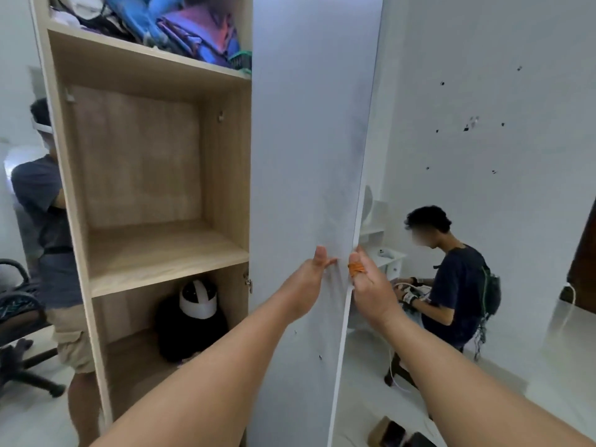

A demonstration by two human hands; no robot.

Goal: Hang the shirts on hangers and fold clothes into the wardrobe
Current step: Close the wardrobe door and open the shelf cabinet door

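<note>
Both hands work the tall white wardrobe door (pixel 309 156), which stands open edge-on. The left hand (pixel 311 275) lies flat on its face, fingers straight and together; the right hand (pixel 371 282) (orange bands round a finger) curls round the door's edge. Beside it the light wooden wardrobe (pixel 154 195) holds colourful bundled clothes (pixel 193 30) on its top shelf.

light: soft, even, dim | shadows: faint | focus: soft | edges: wide-angle bowed
</note>
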